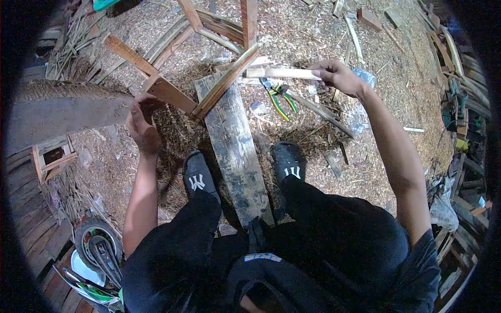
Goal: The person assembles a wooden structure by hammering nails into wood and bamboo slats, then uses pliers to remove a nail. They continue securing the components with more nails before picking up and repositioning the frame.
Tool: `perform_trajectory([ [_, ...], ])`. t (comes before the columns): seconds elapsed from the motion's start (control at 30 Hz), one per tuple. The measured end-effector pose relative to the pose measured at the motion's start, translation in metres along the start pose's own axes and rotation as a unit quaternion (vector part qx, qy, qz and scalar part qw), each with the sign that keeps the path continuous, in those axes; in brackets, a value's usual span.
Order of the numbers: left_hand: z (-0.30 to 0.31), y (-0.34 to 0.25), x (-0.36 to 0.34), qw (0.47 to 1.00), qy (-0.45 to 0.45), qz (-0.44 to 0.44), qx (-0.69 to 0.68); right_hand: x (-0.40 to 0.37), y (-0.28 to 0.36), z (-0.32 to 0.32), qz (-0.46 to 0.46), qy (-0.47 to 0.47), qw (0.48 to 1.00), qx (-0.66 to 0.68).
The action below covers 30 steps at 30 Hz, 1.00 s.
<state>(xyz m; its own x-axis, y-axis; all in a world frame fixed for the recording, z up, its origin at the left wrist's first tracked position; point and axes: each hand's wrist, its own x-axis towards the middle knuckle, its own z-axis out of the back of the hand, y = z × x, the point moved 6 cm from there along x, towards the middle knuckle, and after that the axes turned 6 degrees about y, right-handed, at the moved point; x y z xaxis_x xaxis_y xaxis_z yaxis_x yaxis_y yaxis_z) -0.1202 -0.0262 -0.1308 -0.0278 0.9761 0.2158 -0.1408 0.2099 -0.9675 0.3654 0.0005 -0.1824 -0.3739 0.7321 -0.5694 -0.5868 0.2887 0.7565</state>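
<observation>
A wooden frame with several legs (172, 94) rests tilted on a worn plank (235, 151), which runs between my feet. My left hand (143, 125) is closed at the frame's left corner; its fingertips are partly hidden in shadow. In my right hand (340, 77) is a pale wooden strip (284, 73), pinched by its right end and held level. The strip's left end is close to the frame's right edge. Below the strip, pliers with green and yellow handles (282, 101) lie on the ground beside a hammer with a wooden handle (321, 112).
Wood shavings (365, 156) cover the ground. A broad grey board (73, 112) lies at the left, above a small wooden box frame (55, 158). A wheel (98, 245) stands at the lower left. Clear plastic (364, 78) lies right of my right hand, and scrap wood lines both sides.
</observation>
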Motion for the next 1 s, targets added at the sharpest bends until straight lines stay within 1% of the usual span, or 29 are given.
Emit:
perform_trajectory([
  [0.07,0.002,0.002,-0.003,1.0,0.008,-0.005,0.002,-0.01,0.003,-0.006,0.045,0.055,0.993,0.094],
  [0.13,0.003,0.014,-0.008,0.997,0.024,0.035,-0.066,-0.018,0.013,-0.017,0.052,0.062,0.992,0.092],
  [0.17,0.005,0.017,-0.013,0.997,0.021,0.035,-0.065,-0.022,0.018,-0.022,0.059,0.069,0.992,0.091],
  [0.2,0.003,0.017,-0.017,0.997,0.032,0.039,-0.053,-0.024,0.016,-0.026,0.039,0.074,0.991,0.1],
  [0.23,0.0,0.018,-0.022,0.997,0.043,0.043,-0.04,-0.026,0.014,-0.031,0.039,0.077,0.991,0.099],
  [0.27,-0.002,0.017,-0.026,0.997,0.047,0.03,-0.049,-0.028,0.01,-0.032,0.036,0.055,0.992,0.107],
  [0.33,-0.004,0.022,-0.038,0.998,0.041,0.032,-0.032,-0.035,0.015,-0.037,0.029,0.009,0.992,0.122],
  [0.37,-0.005,0.023,-0.045,0.999,0.039,0.032,-0.015,-0.039,0.019,-0.042,0.03,0.014,0.992,0.118],
  [0.4,-0.009,0.026,-0.053,0.997,0.027,0.061,-0.044,-0.042,0.026,-0.047,0.037,0.008,0.992,0.118],
  [0.43,-0.011,0.025,-0.061,0.997,0.021,0.064,-0.042,-0.044,0.032,-0.052,0.043,0.002,0.992,0.117],
  [0.5,-0.019,0.033,-0.076,0.985,0.053,0.162,0.02,-0.04,0.041,-0.067,0.048,0.004,0.99,0.135],
  [0.53,-0.029,0.036,-0.079,0.981,0.088,0.17,0.041,-0.033,0.042,-0.078,0.044,0.018,0.989,0.143],
  [0.57,-0.036,0.032,-0.084,0.981,0.081,0.172,0.046,-0.024,0.042,-0.089,0.04,0.034,0.987,0.151],
  [0.6,-0.049,0.035,-0.091,0.966,0.13,0.221,0.036,-0.008,0.04,-0.101,0.051,0.054,0.989,0.129],
  [0.63,-0.059,0.04,-0.094,0.947,0.176,0.266,0.026,0.001,0.052,-0.114,0.064,0.069,0.991,0.098],
  [0.7,-0.06,0.051,-0.101,0.945,0.175,0.266,0.075,0.024,0.057,-0.139,0.066,0.111,0.984,0.121],
  [0.73,-0.052,0.06,-0.104,0.922,0.166,0.318,0.143,0.032,0.059,-0.147,0.066,0.119,0.983,0.121],
  [0.77,-0.047,0.063,-0.105,0.921,0.164,0.323,0.143,0.04,0.06,-0.151,0.06,0.114,0.986,0.105],
  [0.83,-0.039,0.06,-0.1,0.919,0.139,0.289,0.231,0.052,0.062,-0.16,0.051,0.108,0.989,0.09],
  [0.9,-0.037,0.064,-0.101,0.925,0.122,0.278,0.227,0.061,0.062,-0.163,0.039,0.058,0.99,0.12],
  [0.93,-0.037,0.058,-0.099,0.924,0.117,0.225,0.286,0.061,0.064,-0.163,0.047,0.031,0.992,0.115],
  [0.97,-0.037,0.05,-0.096,0.917,0.111,0.17,0.343,0.063,0.063,-0.164,0.044,0.031,0.992,0.113],
  [1.0,-0.038,0.049,-0.096,0.918,0.112,0.172,0.339,0.061,0.068,-0.161,0.081,-0.005,0.99,0.116],
])
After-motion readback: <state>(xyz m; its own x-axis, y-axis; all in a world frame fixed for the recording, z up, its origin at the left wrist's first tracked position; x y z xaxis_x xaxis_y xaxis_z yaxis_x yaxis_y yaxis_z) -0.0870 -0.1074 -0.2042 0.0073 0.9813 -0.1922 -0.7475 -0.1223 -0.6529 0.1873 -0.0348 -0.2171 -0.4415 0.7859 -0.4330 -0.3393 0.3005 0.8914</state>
